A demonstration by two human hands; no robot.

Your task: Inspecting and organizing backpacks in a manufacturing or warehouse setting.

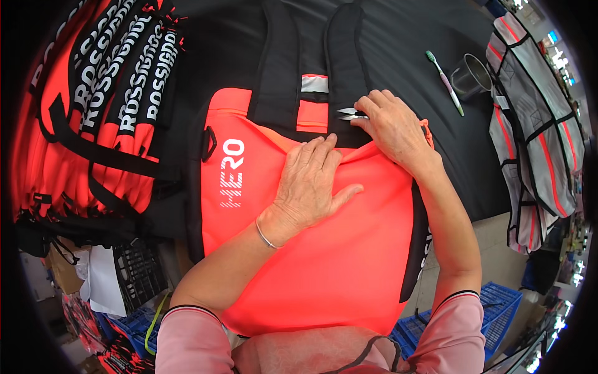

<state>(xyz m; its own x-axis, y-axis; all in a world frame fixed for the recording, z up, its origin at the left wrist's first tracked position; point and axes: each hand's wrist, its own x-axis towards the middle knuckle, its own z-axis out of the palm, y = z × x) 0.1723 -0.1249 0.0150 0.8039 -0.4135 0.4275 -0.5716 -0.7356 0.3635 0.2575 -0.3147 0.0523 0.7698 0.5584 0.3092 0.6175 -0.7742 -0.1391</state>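
A bright red-orange backpack with black trim lies spread before me, its two padded black straps stretching away to the far side. Flat on its upper part rests my left hand, fingers spread and pointing toward the strap base. My right hand grips small metal thread snips, whose two blades stand slightly apart over the base of the right strap. Between the straps sits a small red-and-silver panel. My right fingers partly hide the snips' handle.
A stack of similar red and black backpacks fills the left of the black-covered table. On the right lie a toothbrush, a metal cup and grey pieces with red stripes. Blue crates stand below.
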